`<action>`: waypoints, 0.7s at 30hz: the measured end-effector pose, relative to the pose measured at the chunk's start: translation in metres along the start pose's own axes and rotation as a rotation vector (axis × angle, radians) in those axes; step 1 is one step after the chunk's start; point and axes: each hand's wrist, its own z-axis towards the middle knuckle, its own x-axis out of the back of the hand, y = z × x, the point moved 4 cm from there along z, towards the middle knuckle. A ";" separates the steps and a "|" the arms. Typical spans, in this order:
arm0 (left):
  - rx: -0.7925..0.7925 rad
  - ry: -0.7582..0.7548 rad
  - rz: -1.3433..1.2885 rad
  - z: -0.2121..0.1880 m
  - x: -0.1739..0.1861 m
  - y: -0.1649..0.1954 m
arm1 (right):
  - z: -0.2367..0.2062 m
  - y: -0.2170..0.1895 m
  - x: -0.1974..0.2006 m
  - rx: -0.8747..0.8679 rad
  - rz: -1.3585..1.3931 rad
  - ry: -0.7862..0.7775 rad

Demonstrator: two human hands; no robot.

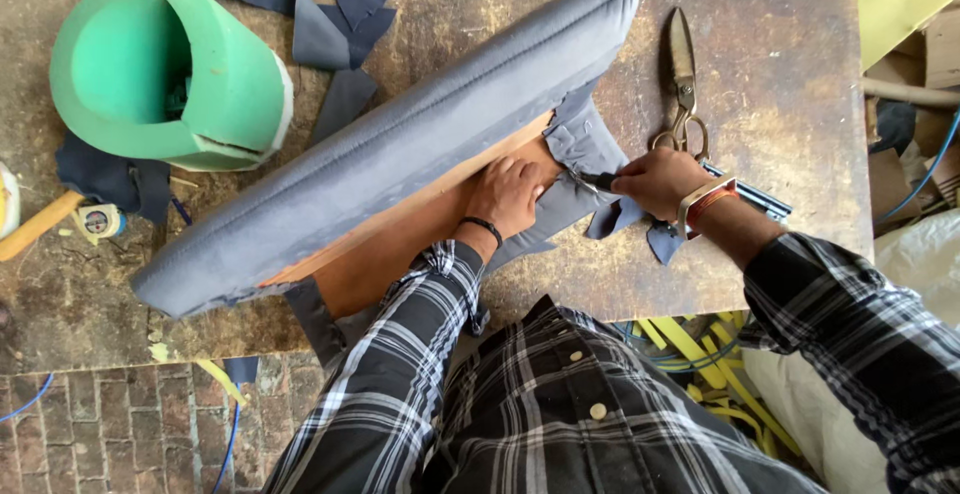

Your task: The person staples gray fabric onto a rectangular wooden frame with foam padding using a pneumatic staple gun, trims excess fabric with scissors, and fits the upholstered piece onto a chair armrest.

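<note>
A long seat pad covered in grey fabric (400, 144) lies slantwise on the worn workbench (790, 84), tipped up so its brown wooden underside (390, 254) faces me. My left hand (505, 194) presses flat on the board's edge, beside a folded grey fabric flap (585, 139) at the pad's corner. My right hand (660, 182) is closed around a dark, slim tool (752, 199) whose tip meets the flap next to my left fingers. A watch sits on the right wrist and a black band on the left.
Large metal shears (683, 74) lie just beyond my right hand. A green foam seat form (215, 64) stands at the far left among dark fabric scraps (340, 14). A wooden handle (35, 226) lies at the left edge. Yellow foam strips (700, 354) are piled below the bench.
</note>
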 end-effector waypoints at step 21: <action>0.024 -0.068 0.009 -0.002 -0.002 0.004 | 0.003 -0.043 0.001 -0.132 -0.109 -0.105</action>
